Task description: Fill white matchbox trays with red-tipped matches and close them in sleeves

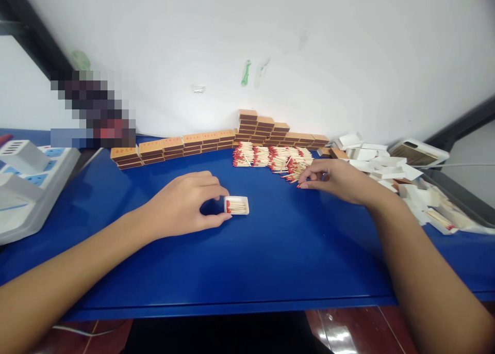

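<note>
**Match tray steadied at mid-bench, other hand at the loose pile**

A small white match tray [237, 206] lies flat near the middle of the blue bench [270, 261]. Its long axis runs left to right across the view. The matches inside lie along that axis, with their red heads at the left end.

The left hand [185, 204] grasps that left end, forefinger on the far corner and thumb on the near corner, wrist resting on the bench. The right hand [336, 181] lies palm down to the right, well apart from the tray. Its fingertips [305, 182] are curled onto the near edge of the loose match pile [270, 158]. Whether they pinch any matches I cannot tell.

Most sticks in the pile point toward and away from the wall [270, 49], and those at its near right corner lie skewed.

Behind the pile, closed brown matchboxes [174, 146] line the back edge of the bench and rise to a stepped stack [259, 127]. Empty white trays [371, 158] crowd the right end, and a power strip [31, 183] sits at the left end. Bare blue surface surrounds the tray on its right and near sides, out to the front edge.
</note>
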The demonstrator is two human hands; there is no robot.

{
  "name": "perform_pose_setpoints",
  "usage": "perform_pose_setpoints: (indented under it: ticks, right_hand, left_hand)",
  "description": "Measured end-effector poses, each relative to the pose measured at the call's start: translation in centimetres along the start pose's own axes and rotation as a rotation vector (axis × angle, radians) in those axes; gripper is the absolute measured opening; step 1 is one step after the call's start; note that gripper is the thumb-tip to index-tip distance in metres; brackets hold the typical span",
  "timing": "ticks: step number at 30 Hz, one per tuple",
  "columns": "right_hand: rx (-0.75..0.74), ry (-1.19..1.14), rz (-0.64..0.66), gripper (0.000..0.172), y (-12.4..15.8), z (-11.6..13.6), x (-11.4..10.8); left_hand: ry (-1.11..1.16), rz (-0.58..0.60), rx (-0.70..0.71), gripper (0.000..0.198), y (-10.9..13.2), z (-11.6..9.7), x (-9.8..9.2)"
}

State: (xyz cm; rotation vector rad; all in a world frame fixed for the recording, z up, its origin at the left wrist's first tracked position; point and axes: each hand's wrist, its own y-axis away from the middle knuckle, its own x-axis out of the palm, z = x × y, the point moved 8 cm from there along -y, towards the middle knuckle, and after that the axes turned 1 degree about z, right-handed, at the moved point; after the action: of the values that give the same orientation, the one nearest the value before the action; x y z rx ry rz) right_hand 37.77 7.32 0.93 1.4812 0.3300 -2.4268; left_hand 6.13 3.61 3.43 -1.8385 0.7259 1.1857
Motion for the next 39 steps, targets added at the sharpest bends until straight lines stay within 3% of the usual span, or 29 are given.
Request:
perform_pose_setpoints:
  ticks: [8,11,14,21,25,30,33,37,39]
  right_hand:
    - [0.139,0.036,0.033,0.055,0.2,-1.6,0.5]
    - [0.135,0.047,0.028,0.056,0.3,-1.1,0.5]
    - [0.073,-0.007,0.022,0.053,0.1,1.8,0.8]
    - [-0.146,-0.264,0.007,0.025,-1.0,13.1,4.3]
    - [-0.184,-0.241,-0.011,0.014,-1.4,15.2,6.5]
    - [-0.194,-0.232,0.005,0.011,-1.5,15.1,7.3]
    - [-0.177,-0.209,-0.012,0.016,-1.5,13.5,6.0]
    - [-0.110,-0.064,-0.183,0.032,-0.9,7.8,1.4]
    - [-0.049,0.026,-0.166,0.041,-0.5,4.2,-0.2]
  left_hand:
    - [0.003,0.001,0.005,0.023,-0.1,0.0,0.0]
    - [0.007,-0.003,0.009,0.022,-0.1,0.0,0.1]
    - [0.005,-0.007,0.004,0.022,-0.1,0.0,0.2]
    - [0.036,-0.041,-0.005,0.020,-0.2,-0.3,0.4]
    - [0.044,-0.067,0.014,0.020,-0.2,-0.4,0.4]
    - [0.042,-0.078,0.039,0.021,-0.2,-0.6,0.3]
    - [0.045,-0.068,0.035,0.020,-0.1,-0.5,0.3]
    - [0.039,-0.049,0.018,0.022,0.1,-0.2,0.3]
    - [0.038,-0.035,0.007,0.022,0.1,0.1,0.2]
